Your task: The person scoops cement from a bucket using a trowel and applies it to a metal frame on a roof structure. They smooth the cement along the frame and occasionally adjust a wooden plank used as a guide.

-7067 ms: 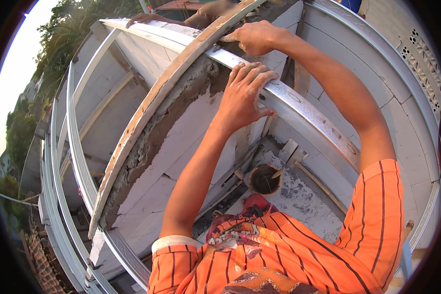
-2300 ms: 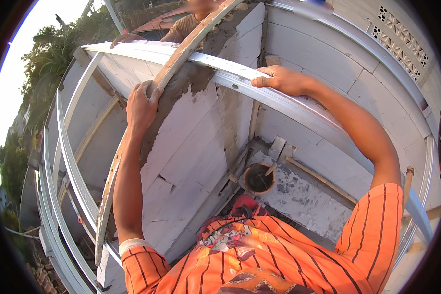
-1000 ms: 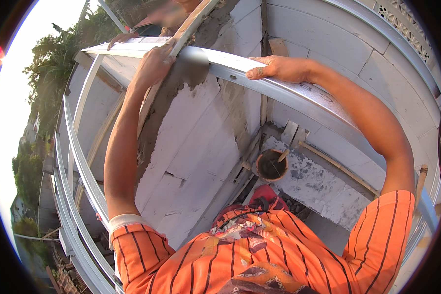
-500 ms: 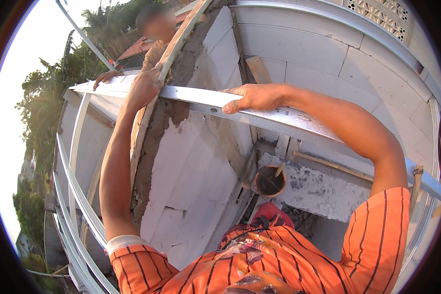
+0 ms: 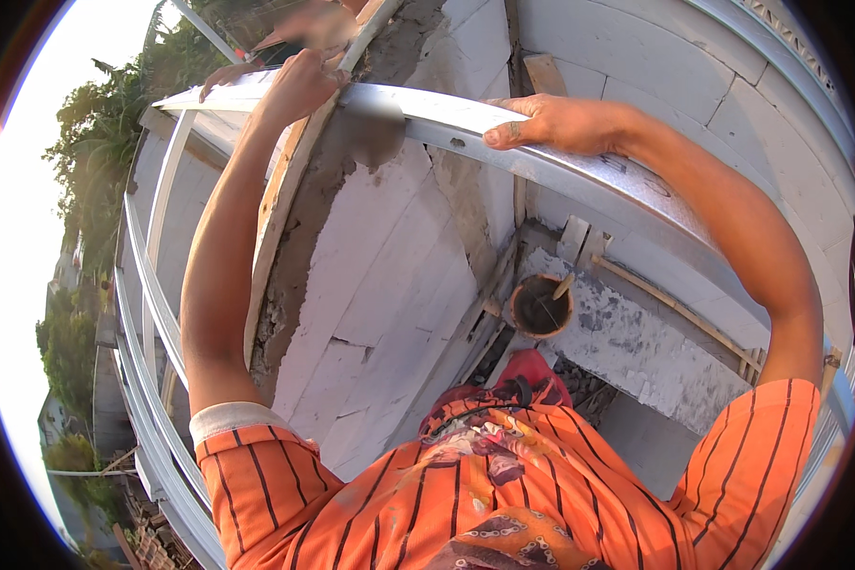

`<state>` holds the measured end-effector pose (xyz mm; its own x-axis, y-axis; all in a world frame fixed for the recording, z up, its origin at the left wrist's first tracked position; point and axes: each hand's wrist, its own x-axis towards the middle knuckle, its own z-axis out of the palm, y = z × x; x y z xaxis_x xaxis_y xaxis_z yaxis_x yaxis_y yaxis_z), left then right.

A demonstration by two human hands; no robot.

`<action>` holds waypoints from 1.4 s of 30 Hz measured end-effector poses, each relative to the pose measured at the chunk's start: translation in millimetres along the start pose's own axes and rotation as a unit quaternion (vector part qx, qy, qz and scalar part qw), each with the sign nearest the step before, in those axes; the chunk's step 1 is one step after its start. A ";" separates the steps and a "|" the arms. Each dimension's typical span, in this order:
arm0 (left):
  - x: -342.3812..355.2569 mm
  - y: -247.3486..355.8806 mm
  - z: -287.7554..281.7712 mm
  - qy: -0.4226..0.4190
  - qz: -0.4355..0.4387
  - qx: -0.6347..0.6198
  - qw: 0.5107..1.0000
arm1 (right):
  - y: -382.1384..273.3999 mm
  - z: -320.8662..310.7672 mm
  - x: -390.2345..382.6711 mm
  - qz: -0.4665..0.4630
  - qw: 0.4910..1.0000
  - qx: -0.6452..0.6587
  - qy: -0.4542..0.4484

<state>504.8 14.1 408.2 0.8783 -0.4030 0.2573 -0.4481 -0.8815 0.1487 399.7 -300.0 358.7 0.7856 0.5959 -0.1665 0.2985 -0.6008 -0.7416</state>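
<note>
A long light metal channel [image 5: 465, 128] runs across the top of a white block wall [image 5: 389, 256]. My right hand [image 5: 551, 123] lies on top of the channel with its fingers pressed over the edge. My left hand [image 5: 299, 85] reaches far up and grips the channel where it crosses a wooden plank [image 5: 275, 204] laid along the wall top. Another person's hand [image 5: 256, 66] holds the same channel just beyond mine. My orange striped shirt fills the lower part of the view.
Below stands a round bucket [image 5: 540, 306] with a tool in it on a mortar-stained ledge [image 5: 636, 351]. More metal channels [image 5: 147, 313] run along the left side. Trees [image 5: 100, 171] and open sky lie beyond.
My left hand has slid farther up along the channel. The view has tilted, and the other person's hand has come nearer to mine. My right hand stays on the channel.
</note>
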 end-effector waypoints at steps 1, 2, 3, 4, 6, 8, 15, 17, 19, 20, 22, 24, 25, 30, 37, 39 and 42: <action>3.1 -0.2 1.5 0.000 0.010 0.004 1.000 | -4.5 -0.2 -3.4 0.010 1.000 -0.003 -0.011; 1.7 -1.6 3.7 0.003 0.008 0.008 1.000 | -5.9 0.4 -3.9 0.007 1.000 0.001 -0.013; -1.9 -3.4 5.6 0.006 0.004 0.012 1.000 | -6.9 1.1 -4.1 0.003 1.000 0.006 -0.016; -6.1 -2.9 6.1 0.009 0.003 0.017 1.000 | -7.7 1.9 -4.8 0.000 1.000 0.010 -0.017; -19.3 5.5 6.0 -0.013 -0.018 -0.006 1.000 | -4.3 2.6 -5.6 0.003 1.000 0.006 -0.007; -36.4 9.1 0.0 -0.028 -0.027 -0.011 0.999 | 7.6 2.2 -0.8 -0.019 1.000 0.004 0.007; -23.3 1.4 -1.5 0.006 0.030 -0.034 0.999 | 9.7 1.1 4.6 -0.009 1.000 0.028 -0.001; -10.0 -0.9 -1.7 0.003 0.013 -0.046 0.999 | 8.7 2.4 4.8 -0.007 1.000 0.027 -0.001; 0.7 -1.3 -1.4 -0.005 -0.005 -0.060 0.998 | 6.2 3.7 7.3 -0.008 1.000 0.027 -0.006; 0.9 -1.5 -0.5 0.000 0.004 -0.036 0.999 | 1.0 3.4 3.1 0.012 1.000 0.011 -0.002; -5.0 1.7 -0.9 -0.003 0.001 -0.023 1.000 | 3.7 4.4 2.5 0.013 1.000 0.006 0.005; -20.1 1.2 -3.7 -0.005 -0.002 -0.011 1.000 | 7.8 4.8 3.3 -0.005 1.000 0.009 0.004; -24.4 1.0 0.2 -0.006 0.010 -0.012 1.000 | 11.3 2.3 -1.6 -0.013 1.000 0.015 0.009; -58.5 -1.6 3.5 -0.026 -0.002 -0.041 0.999 | 9.2 4.4 0.2 -0.011 1.000 0.009 0.008; -3.1 -12.0 4.7 0.023 0.017 0.007 1.000 | 1.7 2.9 2.6 0.022 0.999 -0.011 0.029; 1.9 -15.8 5.1 0.002 -0.008 -0.035 0.999 | -9.1 5.4 1.5 0.064 0.997 -0.038 0.035; 8.1 -27.2 32.8 0.078 -0.006 -0.003 0.997 | -7.4 4.2 -3.5 0.029 0.999 0.015 0.029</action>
<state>529.5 26.7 375.0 0.8470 -0.3486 0.4013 -0.4389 -0.8845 0.1582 392.4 -295.4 362.0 0.8313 0.5280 -0.1737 0.2351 -0.6171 -0.7509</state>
